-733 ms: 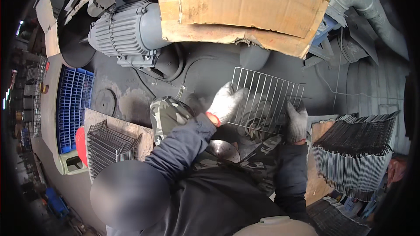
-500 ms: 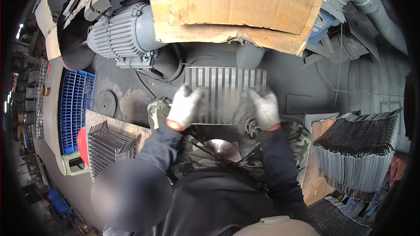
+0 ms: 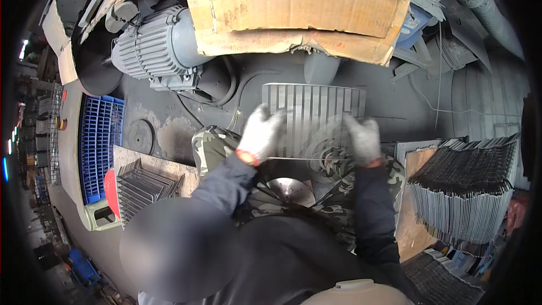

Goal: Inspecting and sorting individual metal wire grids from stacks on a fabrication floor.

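A flat rectangular metal grate [image 3: 314,112] with parallel light and dark slats is held up above my lap. At its left edge, my left hand [image 3: 261,134], in a white glove, is closed with the thumb on the near face. My right hand [image 3: 364,138], gloved alike, grips the opposite edge. Fingers behind the grate are hidden, and both gloves are slightly blurred. Below it, between my camouflage-clad knees, lies a shiny round metal disc [image 3: 289,190].
Stacked grates [image 3: 460,192] stand on a board at right; more bent metal pieces [image 3: 148,186] sit at left. Ahead are a grey electric motor [image 3: 149,42] and cardboard sheets [image 3: 299,0]. A blue plastic crate [image 3: 101,147] and a large duct [image 3: 480,5] flank the workspace.
Both hands have shifted right together with the grate, which is still held by its two side edges. The view has also moved slightly.
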A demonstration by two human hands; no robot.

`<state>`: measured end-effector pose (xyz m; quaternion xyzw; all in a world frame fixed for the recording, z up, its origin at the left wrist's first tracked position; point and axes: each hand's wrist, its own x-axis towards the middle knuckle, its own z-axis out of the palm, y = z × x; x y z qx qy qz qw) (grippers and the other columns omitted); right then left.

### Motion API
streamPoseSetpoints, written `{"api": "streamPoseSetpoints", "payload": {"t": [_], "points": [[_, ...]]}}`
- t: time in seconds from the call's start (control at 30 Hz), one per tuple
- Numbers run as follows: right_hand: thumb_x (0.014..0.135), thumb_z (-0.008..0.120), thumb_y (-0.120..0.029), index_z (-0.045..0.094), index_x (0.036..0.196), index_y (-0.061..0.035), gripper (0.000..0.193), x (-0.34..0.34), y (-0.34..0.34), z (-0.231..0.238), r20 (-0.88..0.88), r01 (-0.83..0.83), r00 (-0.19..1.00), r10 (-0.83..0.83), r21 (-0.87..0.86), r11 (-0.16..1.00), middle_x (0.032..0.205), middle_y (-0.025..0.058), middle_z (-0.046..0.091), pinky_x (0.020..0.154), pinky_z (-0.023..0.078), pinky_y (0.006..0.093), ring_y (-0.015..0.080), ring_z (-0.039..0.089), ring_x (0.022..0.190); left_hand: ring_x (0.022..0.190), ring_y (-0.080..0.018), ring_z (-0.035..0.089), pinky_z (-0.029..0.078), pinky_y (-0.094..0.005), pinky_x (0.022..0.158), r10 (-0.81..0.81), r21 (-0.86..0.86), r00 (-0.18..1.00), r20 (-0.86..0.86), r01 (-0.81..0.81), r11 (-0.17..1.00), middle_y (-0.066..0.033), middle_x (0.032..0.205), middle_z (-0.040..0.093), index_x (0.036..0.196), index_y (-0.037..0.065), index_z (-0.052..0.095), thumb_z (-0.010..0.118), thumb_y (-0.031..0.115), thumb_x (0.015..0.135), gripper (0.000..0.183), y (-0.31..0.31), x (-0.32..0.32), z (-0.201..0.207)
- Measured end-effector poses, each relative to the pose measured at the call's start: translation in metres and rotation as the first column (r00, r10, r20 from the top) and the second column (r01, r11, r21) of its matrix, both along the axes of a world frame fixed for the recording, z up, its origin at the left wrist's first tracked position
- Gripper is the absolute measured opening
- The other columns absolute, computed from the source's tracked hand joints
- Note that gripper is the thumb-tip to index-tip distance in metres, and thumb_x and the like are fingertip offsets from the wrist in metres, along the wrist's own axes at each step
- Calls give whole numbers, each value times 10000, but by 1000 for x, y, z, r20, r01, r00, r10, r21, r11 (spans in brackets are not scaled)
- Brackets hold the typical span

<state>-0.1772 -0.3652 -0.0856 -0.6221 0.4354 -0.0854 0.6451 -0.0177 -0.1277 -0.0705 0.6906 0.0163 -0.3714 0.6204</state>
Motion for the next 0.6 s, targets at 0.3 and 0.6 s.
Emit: {"api": "streamPoseSetpoints", "payload": {"t": [0.3, 0.6], "points": [[974, 787, -164, 744, 1000, 53, 223, 4, 11, 8, 153, 26, 988, -32, 40, 999, 895, 75, 759, 646, 518, 295, 131, 667, 719, 670, -105, 602, 478, -277, 537, -168, 99, 974, 152, 154, 983, -39, 843, 649, 1217, -29, 578, 693, 299, 1042, 389, 8, 17, 15], [1012, 761, -216, 692, 1181, 33, 309, -14, -21, 2, 165, -85, 985, 51, 209, 974, 978, 94, 778, 682, 636, 330, 202, 752, 774, 749, -259, 717, 614, -385, 681, -169, -271, 956, -240, 101, 957, -138, 983, 701, 1250, -73, 597, 694, 268, 1024, 421, 6, 22, 22]]}}
